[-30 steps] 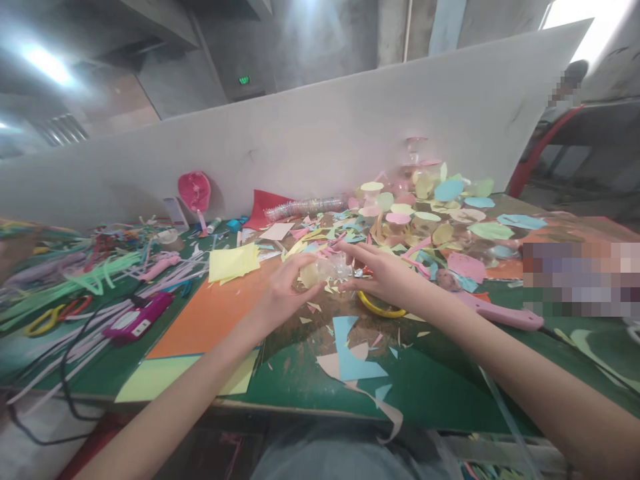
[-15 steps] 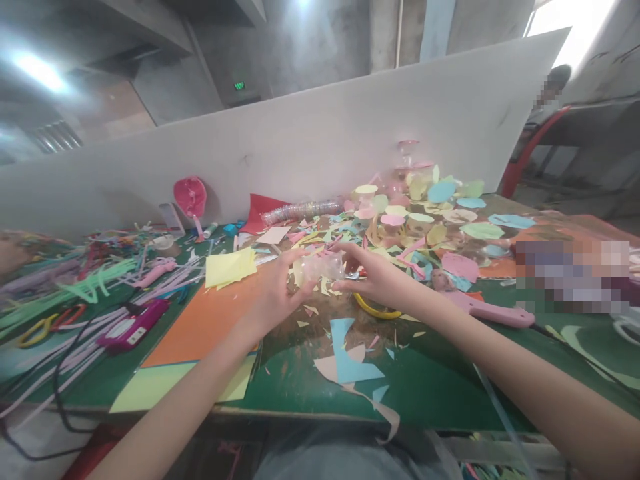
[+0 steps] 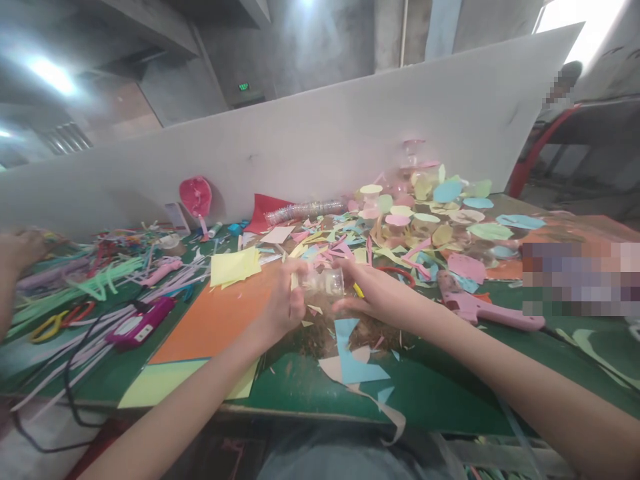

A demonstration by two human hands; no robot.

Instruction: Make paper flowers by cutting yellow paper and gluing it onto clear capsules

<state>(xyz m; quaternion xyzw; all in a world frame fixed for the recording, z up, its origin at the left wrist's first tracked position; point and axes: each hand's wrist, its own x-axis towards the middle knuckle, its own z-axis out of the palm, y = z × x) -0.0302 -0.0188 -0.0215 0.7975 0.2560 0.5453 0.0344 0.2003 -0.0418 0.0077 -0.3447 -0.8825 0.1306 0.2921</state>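
Note:
A small clear plastic cup lies on its side between my two hands, just above the green table. My left hand is curled around its left end with the thumb on top. Fingers of my right hand wrap its right end from the side and below. A pale yellow paper piece shows at the cup's left end, by my left fingers. Paper scraps lie on the brown patch under the cup.
Orange and yellow sheets lie to the left. Cut coloured paper shapes pile up at the back right. A pink glue gun lies right of my hand. Scissors, strips and cables clutter the left, where another person's hand reaches in.
Both hands have lowered the cup slightly toward me and turned it on its side. My right hand, which covered the yellow scissor handle on the table, has shifted. Another person's hand has appeared at the left.

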